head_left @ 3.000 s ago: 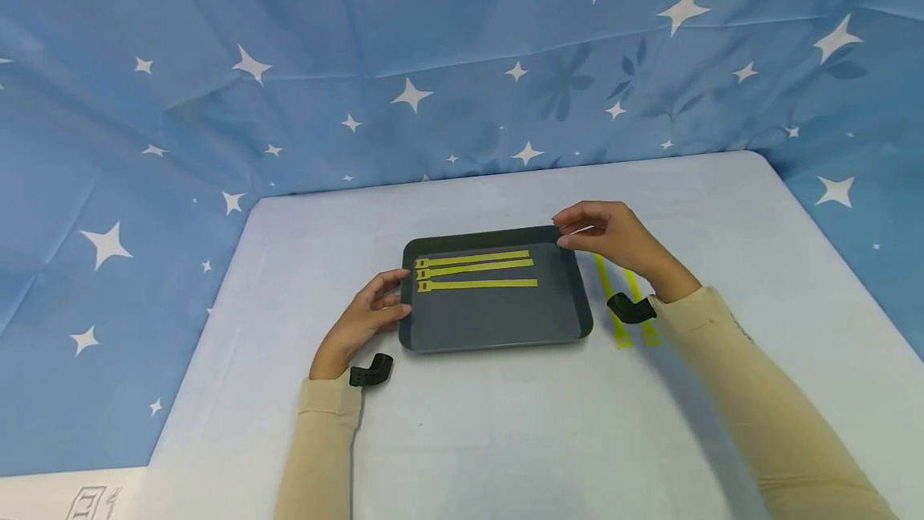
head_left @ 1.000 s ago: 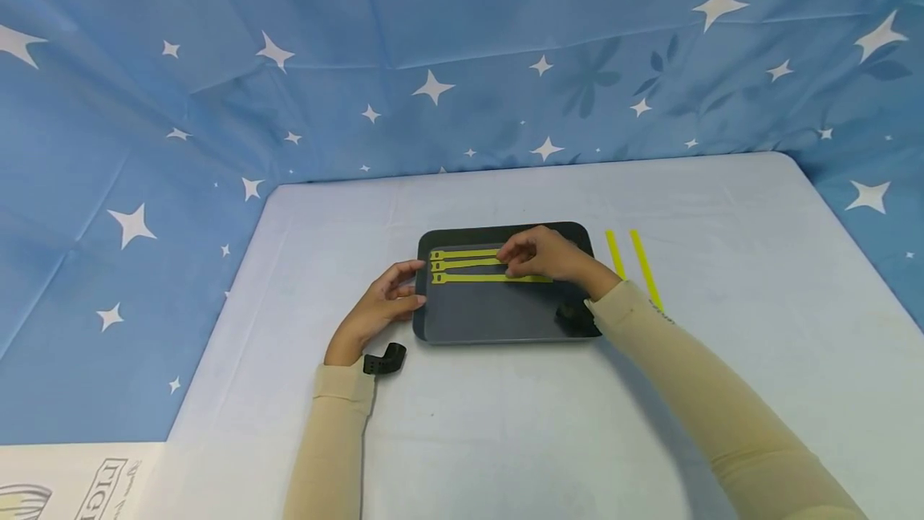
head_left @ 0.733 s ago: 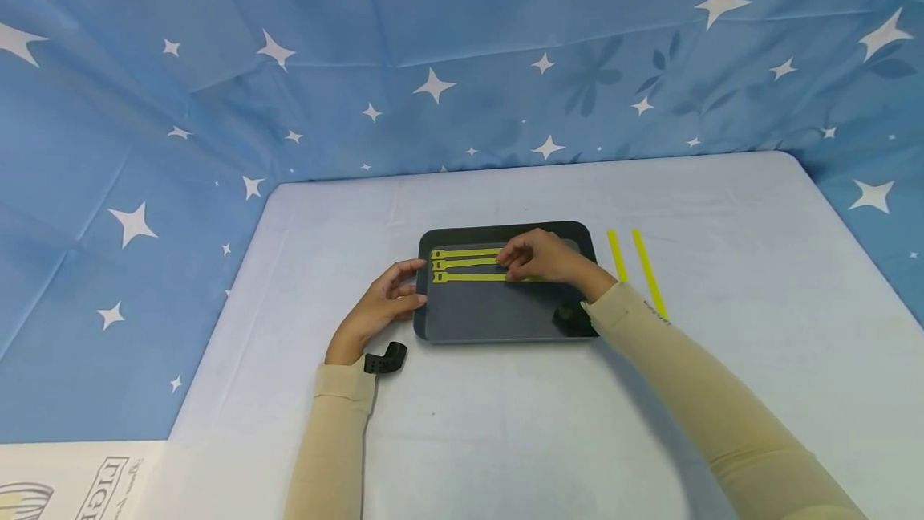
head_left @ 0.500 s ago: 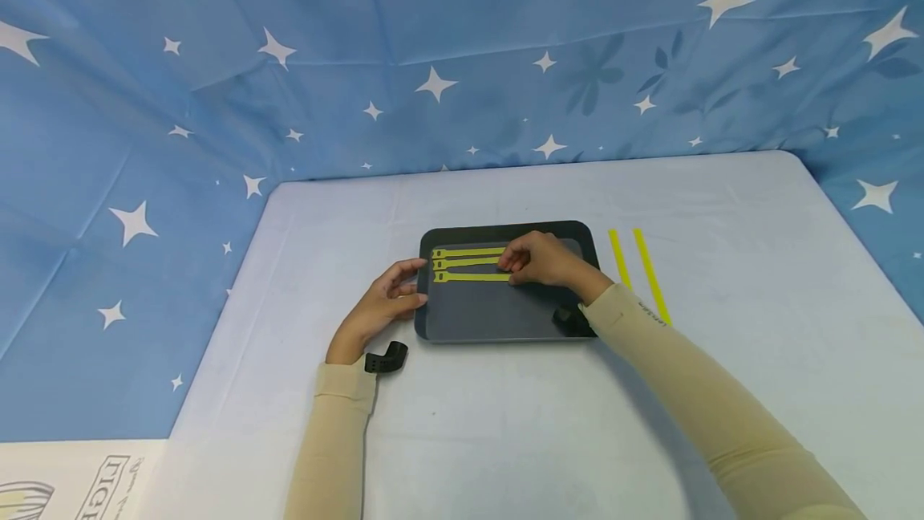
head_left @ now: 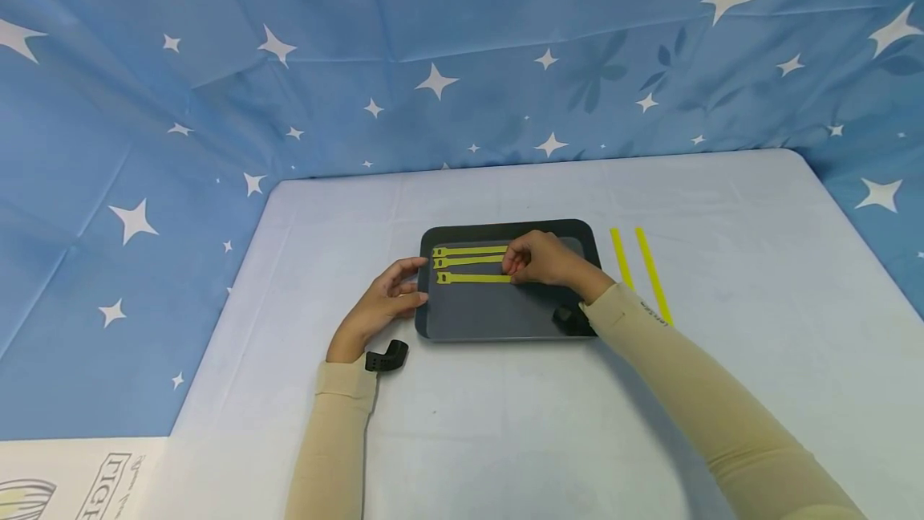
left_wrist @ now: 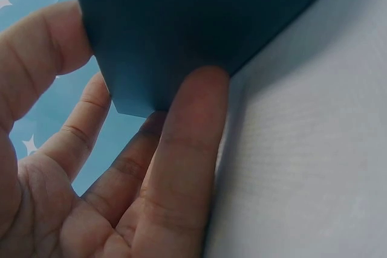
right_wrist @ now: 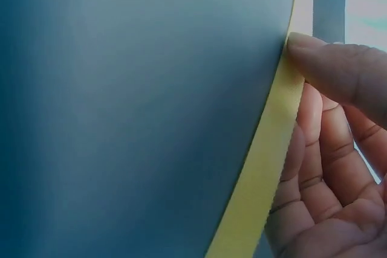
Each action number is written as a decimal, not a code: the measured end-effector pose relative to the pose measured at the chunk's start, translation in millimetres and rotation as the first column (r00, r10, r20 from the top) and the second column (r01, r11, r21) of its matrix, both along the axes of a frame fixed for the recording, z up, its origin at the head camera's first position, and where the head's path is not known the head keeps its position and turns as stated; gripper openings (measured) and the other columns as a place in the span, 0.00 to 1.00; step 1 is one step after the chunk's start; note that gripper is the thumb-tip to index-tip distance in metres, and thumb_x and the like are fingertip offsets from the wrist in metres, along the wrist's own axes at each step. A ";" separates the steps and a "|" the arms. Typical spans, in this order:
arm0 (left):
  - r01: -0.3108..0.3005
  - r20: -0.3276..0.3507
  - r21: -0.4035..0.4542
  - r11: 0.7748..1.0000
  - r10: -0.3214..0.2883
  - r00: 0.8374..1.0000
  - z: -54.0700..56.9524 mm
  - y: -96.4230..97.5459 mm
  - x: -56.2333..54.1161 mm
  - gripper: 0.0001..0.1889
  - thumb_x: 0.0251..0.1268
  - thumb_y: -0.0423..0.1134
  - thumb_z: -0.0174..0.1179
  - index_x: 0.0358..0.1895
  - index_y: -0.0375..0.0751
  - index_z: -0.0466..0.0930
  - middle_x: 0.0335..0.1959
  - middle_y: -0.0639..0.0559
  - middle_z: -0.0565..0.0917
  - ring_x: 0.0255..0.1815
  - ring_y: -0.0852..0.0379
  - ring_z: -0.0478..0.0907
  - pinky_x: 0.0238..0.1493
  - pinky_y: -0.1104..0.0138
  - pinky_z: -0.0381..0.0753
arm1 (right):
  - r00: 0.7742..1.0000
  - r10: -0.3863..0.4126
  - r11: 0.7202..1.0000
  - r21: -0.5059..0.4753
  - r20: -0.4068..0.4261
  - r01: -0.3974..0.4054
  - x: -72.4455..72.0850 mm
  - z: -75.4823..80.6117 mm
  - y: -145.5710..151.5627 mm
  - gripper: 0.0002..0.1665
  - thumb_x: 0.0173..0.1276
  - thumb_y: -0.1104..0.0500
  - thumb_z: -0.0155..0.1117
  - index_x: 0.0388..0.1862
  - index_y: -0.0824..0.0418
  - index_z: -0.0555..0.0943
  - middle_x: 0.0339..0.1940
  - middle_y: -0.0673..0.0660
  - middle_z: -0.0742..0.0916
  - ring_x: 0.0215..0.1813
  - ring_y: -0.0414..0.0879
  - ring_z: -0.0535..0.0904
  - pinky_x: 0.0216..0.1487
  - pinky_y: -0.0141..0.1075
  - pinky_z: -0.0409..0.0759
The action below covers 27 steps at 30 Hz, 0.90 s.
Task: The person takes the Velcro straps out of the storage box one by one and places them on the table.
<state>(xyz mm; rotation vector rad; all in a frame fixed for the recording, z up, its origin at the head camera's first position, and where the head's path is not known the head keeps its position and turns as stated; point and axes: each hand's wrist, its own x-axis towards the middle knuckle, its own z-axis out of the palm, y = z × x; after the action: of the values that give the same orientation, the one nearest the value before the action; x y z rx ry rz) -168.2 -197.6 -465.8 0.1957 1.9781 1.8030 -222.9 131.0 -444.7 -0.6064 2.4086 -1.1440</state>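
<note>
A dark grey rectangular tray (head_left: 472, 319) holds three yellow hook-and-loop cable ties lying lengthwise. My left hand (head_left: 377, 307) grips the tray's left side; in the left wrist view its thumb (left_wrist: 193, 131) lies against the tray wall (left_wrist: 181, 34) and other fingers reach beneath. Over the tray's right half, my right hand (head_left: 549, 259) pinches the front cable tie (head_left: 472, 279). The right wrist view shows the thumb on one face of that tie (right_wrist: 260, 149), fingers behind it. The back tie (head_left: 472, 250) and middle tie (head_left: 469, 261) lie close together, their right ends hidden by the hand.
Two more yellow cable ties, one inner (head_left: 622, 257) and one outer (head_left: 654, 275), lie on the white tablecloth (head_left: 505, 424) right of the tray, partly covered by the right sleeve. A blue starry curtain (head_left: 325, 119) hangs behind. A printed cream item (head_left: 79, 480) sits lower left.
My right hand went from the tray's far right corner leftward and down to the front cable tie. That tie has since shifted slightly forward and right, widening its gap. The left hand stays.
</note>
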 end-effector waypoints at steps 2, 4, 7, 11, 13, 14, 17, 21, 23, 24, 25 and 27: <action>0.002 -0.002 -0.001 1.000 -0.002 1.000 -0.2 -0.4 -0.2 0.36 0.75 0.27 0.62 0.83 0.34 0.62 0.81 0.32 0.64 0.50 0.61 0.81 0.48 0.69 0.85 | 1.000 -0.002 1.000 -0.017 0.025 0.003 0.1 1.5 0.9 0.07 0.66 0.74 0.76 0.38 0.65 0.89 0.37 0.59 0.92 0.37 0.43 0.85 0.44 0.36 0.84; 0.004 -0.005 -0.002 1.000 -0.004 1.000 -0.2 -0.6 -0.1 0.36 0.75 0.26 0.62 0.83 0.33 0.61 0.81 0.32 0.63 0.50 0.61 0.81 0.48 0.69 0.85 | 0.999 0.004 0.999 -0.037 0.045 -0.003 0.1 3.1 2.5 0.06 0.67 0.74 0.75 0.39 0.65 0.89 0.37 0.60 0.91 0.37 0.43 0.85 0.43 0.35 0.84; 0.002 -0.006 -0.001 1.000 -0.002 1.000 0.7 -0.5 0.4 0.36 0.75 0.26 0.62 0.83 0.33 0.62 0.81 0.32 0.64 0.49 0.61 0.81 0.47 0.68 0.84 | 0.997 0.020 0.996 -0.093 0.072 -0.013 -0.2 4.8 6.5 0.05 0.68 0.73 0.75 0.40 0.67 0.88 0.38 0.60 0.91 0.39 0.44 0.84 0.44 0.34 0.83; 0.001 -0.004 0.006 1.000 -0.001 1.000 0.4 -0.5 0.6 0.36 0.74 0.26 0.62 0.83 0.33 0.62 0.81 0.32 0.64 0.49 0.61 0.81 0.47 0.68 0.85 | 0.988 -0.010 0.978 -0.206 0.154 0.042 2.4 11.4 14.0 0.05 0.72 0.73 0.71 0.45 0.71 0.86 0.42 0.60 0.90 0.42 0.46 0.85 0.48 0.35 0.84; 0.006 -0.004 0.009 1.000 -0.006 1.000 0.4 -0.3 0.4 0.36 0.75 0.26 0.62 0.83 0.33 0.61 0.81 0.31 0.64 0.50 0.61 0.81 0.48 0.68 0.85 | 0.977 -0.041 0.962 -0.257 0.208 0.095 5.2 16.8 19.4 0.08 0.74 0.73 0.69 0.51 0.73 0.85 0.44 0.59 0.89 0.45 0.47 0.85 0.51 0.35 0.85; 0.007 -0.004 0.008 1.000 -0.007 1.000 0.5 -0.1 0.2 0.36 0.75 0.26 0.62 0.83 0.33 0.61 0.81 0.31 0.63 0.50 0.61 0.81 0.48 0.68 0.85 | 0.971 -0.055 0.953 -0.279 0.232 0.121 6.8 19.8 22.6 0.11 0.75 0.73 0.67 0.54 0.74 0.84 0.45 0.59 0.88 0.46 0.47 0.85 0.52 0.35 0.85; 0.013 -0.003 0.005 1.000 -0.013 1.000 1.5 0.3 0.1 0.36 0.75 0.26 0.62 0.83 0.33 0.61 0.82 0.31 0.62 0.50 0.61 0.82 0.47 0.68 0.84 | 0.963 -0.069 0.933 -0.326 0.260 0.155 12.1 28.8 32.4 0.19 0.78 0.72 0.64 0.65 0.76 0.81 0.48 0.57 0.86 0.50 0.47 0.83 0.56 0.34 0.83; 0.017 -0.001 0.002 1.000 -0.017 1.000 1.6 0.3 0.2 0.36 0.75 0.27 0.61 0.83 0.32 0.60 0.82 0.31 0.62 0.50 0.61 0.82 0.47 0.68 0.84 | 0.962 -0.092 0.925 -0.335 0.255 0.178 18.0 40.1 43.4 0.23 0.81 0.69 0.61 0.71 0.76 0.78 0.51 0.56 0.84 0.56 0.51 0.79 0.57 0.33 0.81; 0.016 -0.002 0.002 1.000 -0.016 1.000 1.5 0.1 0.5 0.36 0.75 0.27 0.61 0.83 0.32 0.60 0.82 0.30 0.62 0.50 0.61 0.82 0.47 0.68 0.84 | 0.960 -0.112 0.922 -0.334 0.259 0.197 20.6 45.3 47.7 0.23 0.82 0.67 0.61 0.71 0.75 0.79 0.52 0.57 0.83 0.57 0.51 0.79 0.57 0.33 0.80; 0.014 -0.001 0.002 1.000 -0.014 1.000 1.6 0.0 0.8 0.36 0.75 0.27 0.61 0.83 0.32 0.60 0.82 0.30 0.62 0.50 0.61 0.82 0.47 0.68 0.84 | 0.958 -0.120 0.919 -0.337 0.259 0.206 22.2 47.2 49.9 0.23 0.82 0.67 0.61 0.71 0.75 0.79 0.52 0.57 0.84 0.56 0.51 0.79 0.57 0.33 0.79; 0.012 -0.001 -0.001 1.000 -0.012 1.000 1.7 0.0 1.0 0.36 0.75 0.27 0.61 0.83 0.32 0.60 0.82 0.30 0.62 0.50 0.61 0.82 0.46 0.68 0.84 | 0.959 -0.127 0.916 -0.342 0.251 0.211 23.8 48.7 52.1 0.22 0.83 0.66 0.60 0.69 0.76 0.79 0.52 0.57 0.84 0.55 0.50 0.79 0.57 0.33 0.80; 0.008 0.000 -0.003 1.000 -0.008 1.000 2.0 0.0 1.5 0.36 0.75 0.27 0.61 0.83 0.32 0.60 0.82 0.30 0.63 0.50 0.61 0.82 0.46 0.68 0.84 | 0.963 -0.139 0.909 -0.357 0.229 0.216 27.9 51.6 56.7 0.19 0.83 0.66 0.60 0.66 0.77 0.80 0.51 0.57 0.84 0.52 0.46 0.80 0.56 0.33 0.80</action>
<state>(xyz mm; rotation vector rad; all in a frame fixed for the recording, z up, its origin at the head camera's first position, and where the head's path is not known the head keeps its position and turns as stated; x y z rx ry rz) -166.7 -197.6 -463.8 0.2016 1.9772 1.7947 -194.9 187.6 -393.2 -0.3640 2.1176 -1.6873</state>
